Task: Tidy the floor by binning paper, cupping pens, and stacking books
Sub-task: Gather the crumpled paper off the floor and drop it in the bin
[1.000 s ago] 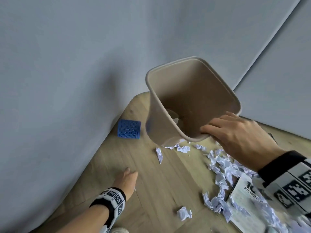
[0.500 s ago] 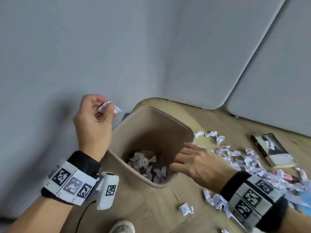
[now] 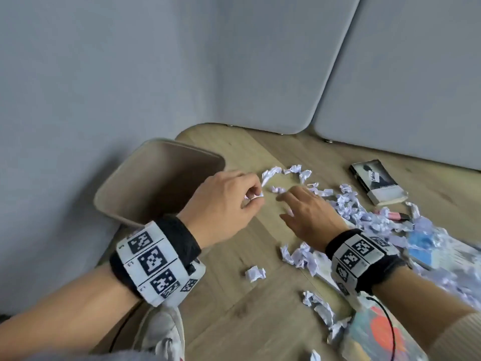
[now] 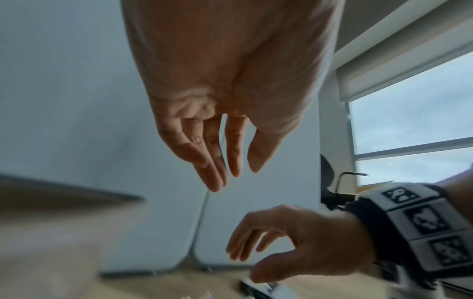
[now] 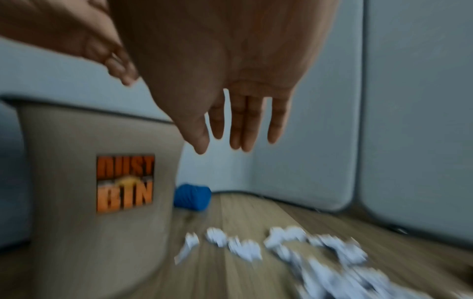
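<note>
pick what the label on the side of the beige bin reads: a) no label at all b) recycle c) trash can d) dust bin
d: in the right wrist view the bin carries an orange and dark label reading "dust bin", blurred but legible, with the blue pen cup lying on the floor just behind it.

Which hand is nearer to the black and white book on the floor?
Right. The right hand reaches over the paper scraps, between the bin and the book; the left hand is farther away, beside the bin.
</note>
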The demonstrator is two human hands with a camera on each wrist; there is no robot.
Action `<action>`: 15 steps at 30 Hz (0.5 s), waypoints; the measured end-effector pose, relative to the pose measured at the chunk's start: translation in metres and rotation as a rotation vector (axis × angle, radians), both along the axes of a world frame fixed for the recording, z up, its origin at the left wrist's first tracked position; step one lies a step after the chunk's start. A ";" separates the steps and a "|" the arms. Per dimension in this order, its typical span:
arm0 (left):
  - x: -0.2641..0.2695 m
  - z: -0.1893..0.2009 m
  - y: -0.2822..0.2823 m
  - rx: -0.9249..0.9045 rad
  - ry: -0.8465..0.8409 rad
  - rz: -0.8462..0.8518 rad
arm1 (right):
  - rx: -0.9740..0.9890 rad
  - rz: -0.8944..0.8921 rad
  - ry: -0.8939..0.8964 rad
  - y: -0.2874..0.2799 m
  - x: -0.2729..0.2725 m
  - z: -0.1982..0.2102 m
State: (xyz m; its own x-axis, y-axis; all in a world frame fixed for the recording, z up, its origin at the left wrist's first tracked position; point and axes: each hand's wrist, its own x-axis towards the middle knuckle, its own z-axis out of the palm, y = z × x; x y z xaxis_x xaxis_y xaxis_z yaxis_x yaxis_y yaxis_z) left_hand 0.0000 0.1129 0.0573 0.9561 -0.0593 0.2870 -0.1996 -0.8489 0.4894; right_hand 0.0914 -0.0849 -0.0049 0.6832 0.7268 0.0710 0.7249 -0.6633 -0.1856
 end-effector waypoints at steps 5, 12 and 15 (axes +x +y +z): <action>0.010 -0.102 -0.060 0.210 0.548 -0.154 | -0.441 -0.107 0.440 -0.083 -0.071 -0.071; 0.003 -0.205 -0.086 0.410 0.847 -0.088 | -0.507 -0.215 0.664 -0.117 -0.159 -0.145; 0.014 -0.214 -0.095 0.358 0.758 -0.109 | -0.393 -0.361 0.507 -0.116 -0.159 -0.152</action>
State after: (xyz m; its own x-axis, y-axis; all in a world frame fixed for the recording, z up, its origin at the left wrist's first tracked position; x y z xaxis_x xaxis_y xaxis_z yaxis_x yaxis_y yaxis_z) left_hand 0.0137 0.0174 -0.1565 0.8661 -0.1276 -0.4833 -0.0156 -0.9733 0.2290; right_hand -0.0678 -0.2006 -0.1569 0.7644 0.3575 -0.5366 0.3375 -0.9309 -0.1396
